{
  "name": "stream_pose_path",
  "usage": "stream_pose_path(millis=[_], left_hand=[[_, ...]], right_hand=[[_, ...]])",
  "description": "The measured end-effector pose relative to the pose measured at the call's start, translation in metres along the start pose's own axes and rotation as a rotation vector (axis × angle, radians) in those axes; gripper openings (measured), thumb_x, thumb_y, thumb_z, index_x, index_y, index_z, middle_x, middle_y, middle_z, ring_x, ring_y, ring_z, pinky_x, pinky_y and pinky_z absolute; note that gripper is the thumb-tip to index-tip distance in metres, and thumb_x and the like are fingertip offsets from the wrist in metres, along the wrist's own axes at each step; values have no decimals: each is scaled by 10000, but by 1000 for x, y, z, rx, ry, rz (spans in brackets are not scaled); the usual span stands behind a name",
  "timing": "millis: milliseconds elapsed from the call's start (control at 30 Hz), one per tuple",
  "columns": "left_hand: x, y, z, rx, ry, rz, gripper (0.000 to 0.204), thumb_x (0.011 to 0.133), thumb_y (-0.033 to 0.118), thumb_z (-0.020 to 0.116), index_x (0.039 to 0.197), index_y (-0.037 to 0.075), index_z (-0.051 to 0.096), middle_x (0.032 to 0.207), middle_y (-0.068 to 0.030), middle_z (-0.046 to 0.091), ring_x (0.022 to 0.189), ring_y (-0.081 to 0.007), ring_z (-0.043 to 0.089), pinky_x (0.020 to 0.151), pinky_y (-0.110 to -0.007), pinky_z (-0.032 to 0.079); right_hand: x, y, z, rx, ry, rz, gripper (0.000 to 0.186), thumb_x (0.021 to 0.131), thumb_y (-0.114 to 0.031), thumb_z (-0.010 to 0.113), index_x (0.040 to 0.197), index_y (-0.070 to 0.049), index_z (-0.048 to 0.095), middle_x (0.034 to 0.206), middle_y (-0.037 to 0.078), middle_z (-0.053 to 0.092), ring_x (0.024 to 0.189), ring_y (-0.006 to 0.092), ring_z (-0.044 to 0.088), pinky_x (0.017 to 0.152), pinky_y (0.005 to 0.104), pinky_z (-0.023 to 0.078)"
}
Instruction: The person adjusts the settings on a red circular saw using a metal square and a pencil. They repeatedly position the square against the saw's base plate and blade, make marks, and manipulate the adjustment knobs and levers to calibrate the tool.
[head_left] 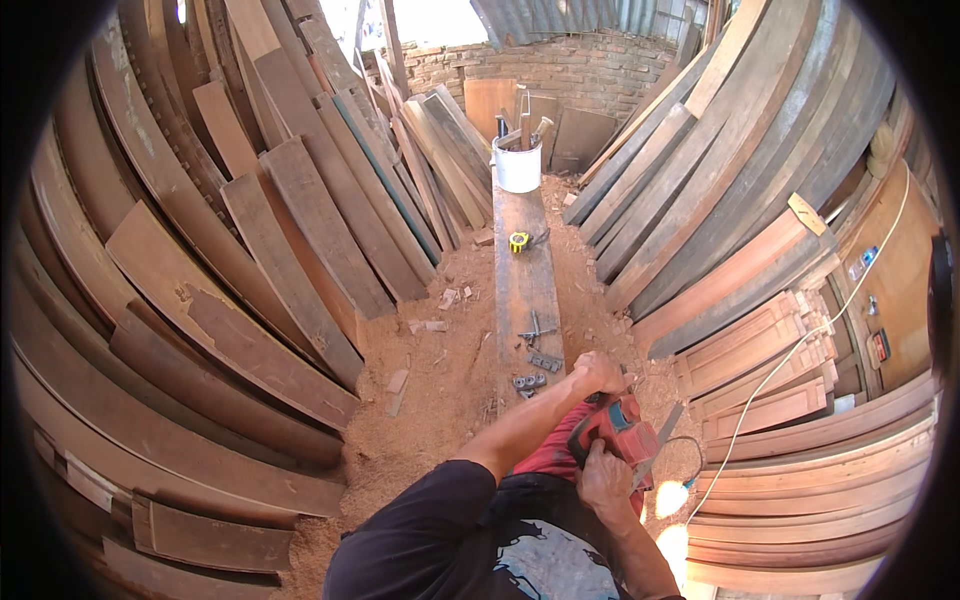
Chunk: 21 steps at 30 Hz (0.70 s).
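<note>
A red electric planer (632, 440) with a black handle rests tilted over my lap at the right. My right hand (607, 482) is wrapped round its near, handle side. At the planer's far end, my left hand (600, 373) is closed in a fist; what lies inside its fingers is hidden. A flat grey metal strip (664, 440) sticks out along the planer's right side. On the wooden plank (524, 285) ahead lie small metal blocks (530, 382), a few thin metal tools (537, 330) and a yellow tape measure (518, 242).
A white bucket (517, 168) of tools stands on the plank's far end. Boards (300, 200) lean along the left, more planks (700, 170) along the right. Panelled wood pieces (745, 365) are stacked at right. A white cable (770, 375) hangs there. Sawdust (430, 385) covers the floor.
</note>
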<state>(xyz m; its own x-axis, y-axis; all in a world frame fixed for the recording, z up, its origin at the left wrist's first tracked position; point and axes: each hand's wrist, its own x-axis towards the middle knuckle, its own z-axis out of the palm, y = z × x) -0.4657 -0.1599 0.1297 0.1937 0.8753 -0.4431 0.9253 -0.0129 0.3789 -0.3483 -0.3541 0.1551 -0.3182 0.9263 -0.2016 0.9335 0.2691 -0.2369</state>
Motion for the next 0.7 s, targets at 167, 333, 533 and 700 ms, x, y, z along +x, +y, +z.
stream_pose_path(millis=[167,333,533,700], left_hand=[[-2,-6,17,-85,176,150,618,912,606,547,1207,80,685,1159,-230,708,1091,-425,679,942,-504,537],[-5,-11,38,-163,288,673,402,942,428,582,1009,43,677,993,-242,690,962,-442,673,827,-525,543],[-37,-8,41,-155,454,919,337,990,384,546,965,54,610,938,-210,651,943,-418,658,761,-514,544],[-72,-4,32,-67,242,637,336,983,414,568,1028,85,615,967,-195,673,920,-405,674,745,-517,544]], right_hand=[[3,5,-42,76,-21,122,511,774,-307,741,1119,16,548,926,240,714,882,419,715,819,525,553],[1,62,-64,402,92,167,488,740,-302,735,1083,36,653,923,230,715,852,395,707,819,498,542],[-26,59,-121,725,-135,284,528,696,-297,780,1076,52,672,832,195,703,843,337,704,789,425,545],[-32,82,-103,637,-120,167,659,686,-341,790,1193,61,666,1057,245,711,1045,364,686,908,427,531]])
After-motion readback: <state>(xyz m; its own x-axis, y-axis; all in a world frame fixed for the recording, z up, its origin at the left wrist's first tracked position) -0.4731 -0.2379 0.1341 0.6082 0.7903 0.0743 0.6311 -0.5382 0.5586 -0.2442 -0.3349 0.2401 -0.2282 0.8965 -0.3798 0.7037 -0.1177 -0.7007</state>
